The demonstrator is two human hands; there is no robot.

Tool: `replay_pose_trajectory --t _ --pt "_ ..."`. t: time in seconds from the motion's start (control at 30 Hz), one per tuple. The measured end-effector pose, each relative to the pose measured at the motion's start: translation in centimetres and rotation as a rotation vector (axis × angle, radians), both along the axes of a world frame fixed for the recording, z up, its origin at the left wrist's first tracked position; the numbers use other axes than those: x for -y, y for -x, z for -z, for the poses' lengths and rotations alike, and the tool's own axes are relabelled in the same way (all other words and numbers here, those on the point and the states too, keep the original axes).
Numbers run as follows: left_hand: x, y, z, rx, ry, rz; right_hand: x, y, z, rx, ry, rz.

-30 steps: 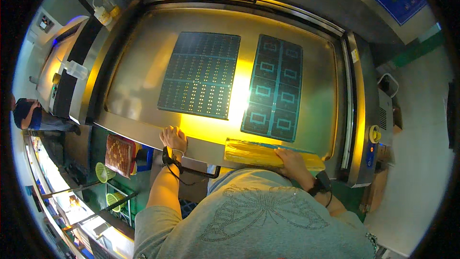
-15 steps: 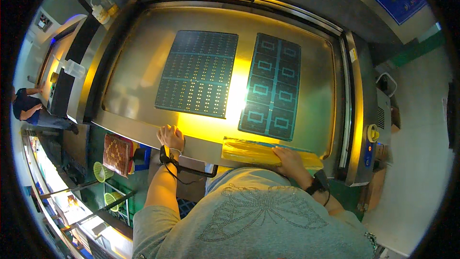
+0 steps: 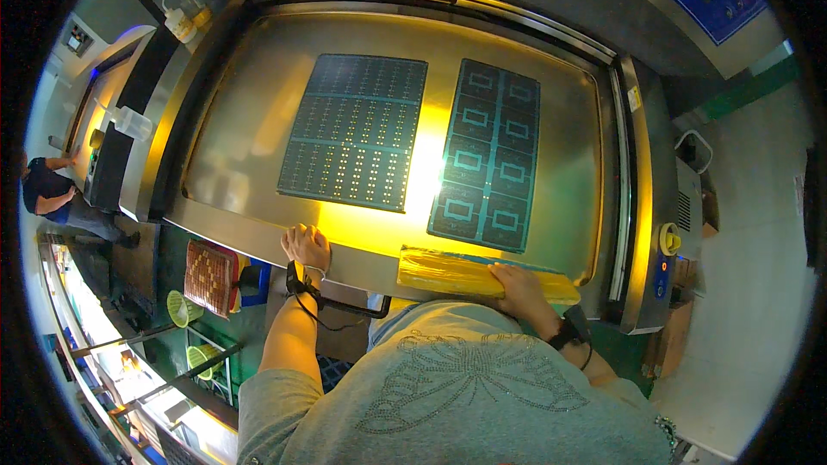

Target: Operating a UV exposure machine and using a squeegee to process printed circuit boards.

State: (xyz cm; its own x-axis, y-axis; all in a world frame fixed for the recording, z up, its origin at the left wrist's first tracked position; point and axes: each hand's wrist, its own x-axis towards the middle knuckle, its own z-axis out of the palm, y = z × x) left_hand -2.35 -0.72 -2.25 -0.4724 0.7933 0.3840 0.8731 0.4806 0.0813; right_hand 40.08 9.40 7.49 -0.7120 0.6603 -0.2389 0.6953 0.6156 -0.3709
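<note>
Keeping pressure light and even would serve us well on the yellow bundle (image 3: 439,271). It lies at the table's (image 3: 237,155) near edge, long axis left to right, right end angled bodyward. Our right hand (image 3: 520,289) covers it; our left hand (image 3: 307,248) rests leftward, fingers bent. Whether either grips, we cannot tell.

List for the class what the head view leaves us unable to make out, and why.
Right hand: palm hidden behind its own back in the head view, so its grip on the yellow bundle is unclear.
Left hand: palm hidden likewise, same view.
Blue control panel: cut off by the head view's upper edge.
Co-worker: head cut off by its dark rim.
Left dark panel: finest marks too small there.
</note>
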Motion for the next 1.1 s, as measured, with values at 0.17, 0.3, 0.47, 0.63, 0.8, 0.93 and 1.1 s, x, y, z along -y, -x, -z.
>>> replay_pose_trajectory --t 0.17,0.3,0.47,0.63,0.8,0.93,1.1 --pt "0.2 0.0 0.0 0.056 0.048 -0.019 -0.2 0.0 -0.1 0.031 0.000 -0.030" --pt "0.0 0.0 -0.1 0.029 0.012 0.001 -0.1 0.0 0.2 0.020 0.006 -0.007" --pt "0.0 -0.2 -0.4 0.019 -0.012 0.003 0.0 0.2 -0.1 0.094 0.104 0.026" --pt "0.2 -0.1 -0.2 0.039 -0.001 0.007 0.2 0.3 -0.6 0.078 0.081 0.019" --pt "0.2 -0.2 -0.4 0.040 0.002 -0.002 0.5 0.6 -1.1 0.086 0.094 0.028" --pt "-0.1 -0.2 -0.4 0.064 0.028 -0.014 0.6 0.8 -0.7 0.108 0.123 0.028" --pt "-0.1 0.1 0.1 0.053 0.086 -0.052 1.3 -0.1 0.1 0.138 0.046 0.029"
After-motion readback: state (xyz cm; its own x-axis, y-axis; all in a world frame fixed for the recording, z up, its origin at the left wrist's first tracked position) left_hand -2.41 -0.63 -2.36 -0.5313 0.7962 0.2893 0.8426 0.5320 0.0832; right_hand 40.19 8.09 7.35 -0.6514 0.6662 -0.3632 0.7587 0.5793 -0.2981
